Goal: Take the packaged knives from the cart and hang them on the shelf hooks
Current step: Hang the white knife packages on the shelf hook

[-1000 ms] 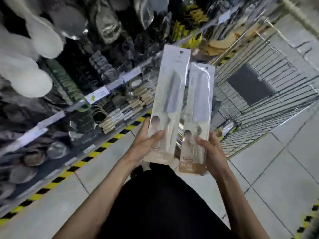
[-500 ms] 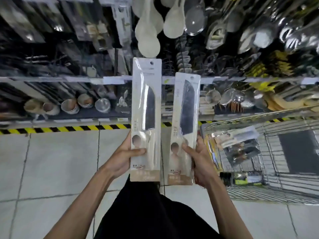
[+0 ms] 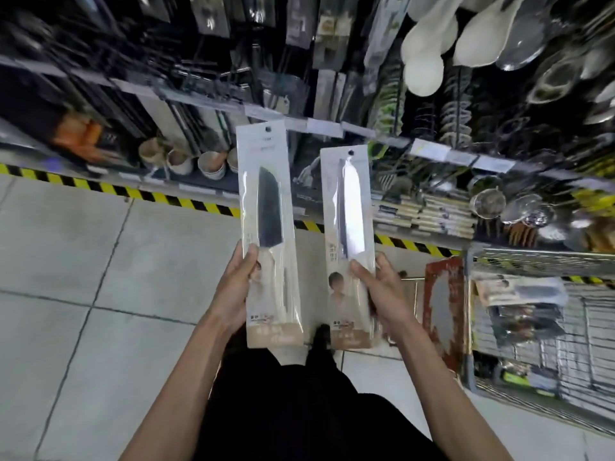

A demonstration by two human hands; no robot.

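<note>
Your left hand [image 3: 233,291] grips the dark-bladed knife pack [image 3: 270,227] at its handle end, thumb across the front. Your right hand [image 3: 386,294] holds the bright-bladed knife pack [image 3: 350,227] the same way. Both packs stand upright just left of the cart [image 3: 468,344], apart from each other, tops toward the shelf [image 3: 326,126]. They look stiff-backed, slick-filmed, light but top-heavy. Keep the low grip firm; steer each punched hole [image 3: 268,129] onto a hook.
</note>
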